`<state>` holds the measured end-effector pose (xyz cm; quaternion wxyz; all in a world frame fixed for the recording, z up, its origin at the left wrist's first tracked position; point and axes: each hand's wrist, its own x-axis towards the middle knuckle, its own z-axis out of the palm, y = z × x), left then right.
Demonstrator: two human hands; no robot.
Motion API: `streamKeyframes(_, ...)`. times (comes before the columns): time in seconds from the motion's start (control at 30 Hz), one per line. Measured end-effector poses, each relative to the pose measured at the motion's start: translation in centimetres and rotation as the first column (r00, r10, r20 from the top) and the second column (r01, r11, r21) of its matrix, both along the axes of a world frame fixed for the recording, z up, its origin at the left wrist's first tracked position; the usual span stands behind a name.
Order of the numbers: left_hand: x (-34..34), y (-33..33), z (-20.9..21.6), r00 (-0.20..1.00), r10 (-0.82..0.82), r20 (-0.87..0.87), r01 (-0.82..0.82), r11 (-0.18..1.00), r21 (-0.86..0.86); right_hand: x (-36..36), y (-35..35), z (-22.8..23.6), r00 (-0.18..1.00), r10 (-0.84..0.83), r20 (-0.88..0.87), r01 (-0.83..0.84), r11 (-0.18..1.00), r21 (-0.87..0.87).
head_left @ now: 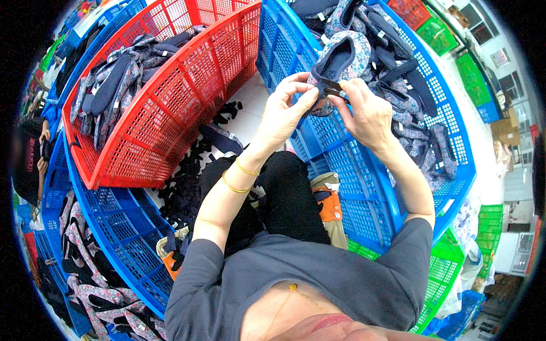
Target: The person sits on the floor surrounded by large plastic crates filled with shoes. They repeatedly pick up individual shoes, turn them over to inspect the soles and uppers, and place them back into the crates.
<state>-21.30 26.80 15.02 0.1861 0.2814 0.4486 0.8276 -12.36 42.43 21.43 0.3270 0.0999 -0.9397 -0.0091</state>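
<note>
A floral slipper [357, 50] with a dark navy lining hangs over the edge of the blue crate in front of me. My left hand [289, 105] pinches its near end between thumb and fingers. Small black thread snips [331, 88] are gripped in my right hand [368, 112], their blades up against the slipper beside my left fingertips. Exactly what lies between the blades is too small to tell. Under and behind the slipper, the blue crate [359, 187] holds a heap of similar floral slippers [401, 102].
At left, a tilted red crate [165, 108] contains more slippers [116, 79]. Below it, another blue crate [122, 227] borders floral pieces [94, 284]. Dark scraps [185, 182] litter the floor by my legs. A green crate [441, 273] stands at right; another person [31, 153] is far left.
</note>
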Motion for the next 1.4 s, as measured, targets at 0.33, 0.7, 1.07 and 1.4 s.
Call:
streamKeyframes(0.33,-0.1,0.3,-1.2,0.978,0.118,-0.17,-0.133,0.988,-0.078,-0.7,-1.4,0.3,0.999,0.009,-0.035,-0.009,1.0,0.019)
streamKeyframes(0.7,0.3,-0.3,-1.2,0.989,0.044,-0.142,-0.058,0.994,-0.091,-1.2,3.1,1.6,0.996,-0.09,-0.019,0.062,0.81,-0.583)
streamKeyframes(1.07,-1.2,-1.5,-1.1,0.814,0.143,-0.562,-0.301,0.933,-0.199,-6.2,8.0,-2.4,0.971,0.222,0.091,0.125,-0.145,-0.981)
streamKeyframes(1.4,-2.2,-2.2,-1.8,0.999,-0.004,-0.041,0.003,1.0,-0.027,-2.2,-3.8,0.9,0.872,0.489,0.033,-0.136,0.307,-0.942)
